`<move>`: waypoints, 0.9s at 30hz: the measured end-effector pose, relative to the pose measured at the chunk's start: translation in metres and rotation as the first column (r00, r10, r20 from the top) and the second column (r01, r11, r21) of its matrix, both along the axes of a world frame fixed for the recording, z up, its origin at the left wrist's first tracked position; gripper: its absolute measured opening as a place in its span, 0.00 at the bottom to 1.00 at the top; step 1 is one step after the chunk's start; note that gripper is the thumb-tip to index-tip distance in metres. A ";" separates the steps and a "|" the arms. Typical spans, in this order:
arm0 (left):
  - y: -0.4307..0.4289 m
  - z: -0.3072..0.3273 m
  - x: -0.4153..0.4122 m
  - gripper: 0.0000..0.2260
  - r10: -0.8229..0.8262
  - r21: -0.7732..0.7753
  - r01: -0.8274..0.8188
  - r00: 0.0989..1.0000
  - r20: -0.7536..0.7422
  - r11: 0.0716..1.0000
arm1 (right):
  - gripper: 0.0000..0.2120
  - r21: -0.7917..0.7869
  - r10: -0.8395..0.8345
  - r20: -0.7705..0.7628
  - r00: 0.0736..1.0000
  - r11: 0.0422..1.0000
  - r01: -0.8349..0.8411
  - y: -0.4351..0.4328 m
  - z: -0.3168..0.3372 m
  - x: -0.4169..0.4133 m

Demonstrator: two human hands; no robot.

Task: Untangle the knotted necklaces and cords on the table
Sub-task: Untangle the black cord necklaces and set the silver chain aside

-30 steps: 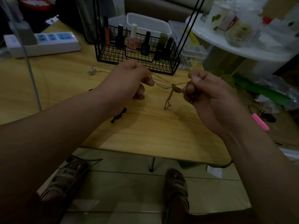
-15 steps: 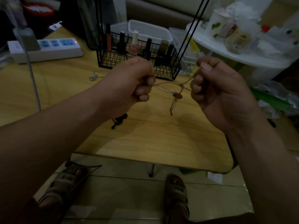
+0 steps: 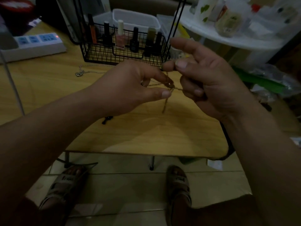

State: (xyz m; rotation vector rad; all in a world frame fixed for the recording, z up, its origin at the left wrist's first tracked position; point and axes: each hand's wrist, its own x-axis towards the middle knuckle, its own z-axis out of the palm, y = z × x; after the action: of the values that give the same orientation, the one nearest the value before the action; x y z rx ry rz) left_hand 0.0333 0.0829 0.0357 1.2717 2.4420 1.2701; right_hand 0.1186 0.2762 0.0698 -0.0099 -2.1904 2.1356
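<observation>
I see two bare hands held above a wooden table (image 3: 146,136), meeting near the middle of the frame. The left hand (image 3: 130,90) comes in from the lower left; its thumb and forefinger are narrowed into a pinch on a thin knotted chain (image 3: 169,86), gripping it right at the tangle. The right hand (image 3: 206,79) enters from the lower right. Its thumb and one finger press together on a strand just above the tangle, its forefinger points loosely toward the upper left, and its lower fingers curl in around another length of the chain.

The knot sits in the small gap between the two hands, lifted off the table. A short loose end hangs straight down from it, below the left thumb, and I cannot tell whether its tip touches the tabletop.

Farther back, left of centre, a silver necklace (image 3: 84,71) lies flat on the table, well apart from both hands. A small black cord (image 3: 106,119) peeks out beneath the left wrist. Behind the hands stands a black wire basket (image 3: 123,53) holding nail polish bottles, and a white power strip (image 3: 35,44) lies in the upper left.
</observation>
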 end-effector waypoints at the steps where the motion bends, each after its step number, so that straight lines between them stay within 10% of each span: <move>1: 0.001 -0.001 0.001 0.09 -0.010 0.014 0.010 1.000 -0.002 1.000 | 0.23 0.008 0.018 -0.005 1.000 1.000 -0.018 -0.001 0.000 0.000; 10: 0.001 0.002 0.000 0.06 -0.078 0.065 0.063 0.961 0.264 0.996 | 0.27 0.014 0.068 -0.015 0.998 0.998 -0.068 0.004 -0.001 0.002; 16: -0.007 -0.001 0.001 0.12 -0.232 0.193 0.129 0.579 0.782 0.973 | 0.24 0.053 0.047 0.045 0.998 0.997 -0.049 0.011 -0.010 0.003; 27: -0.019 0.007 -0.011 0.12 -0.189 0.197 0.044 0.537 0.822 0.979 | 0.31 -0.116 0.075 0.145 0.987 0.992 -0.059 0.019 -0.021 0.008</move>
State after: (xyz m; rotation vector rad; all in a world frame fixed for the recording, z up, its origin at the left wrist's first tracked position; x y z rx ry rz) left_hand 0.0228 0.0638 0.0426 0.5602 1.5398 1.5548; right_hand 0.1268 0.2954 0.0492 -0.1076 -2.1748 2.3634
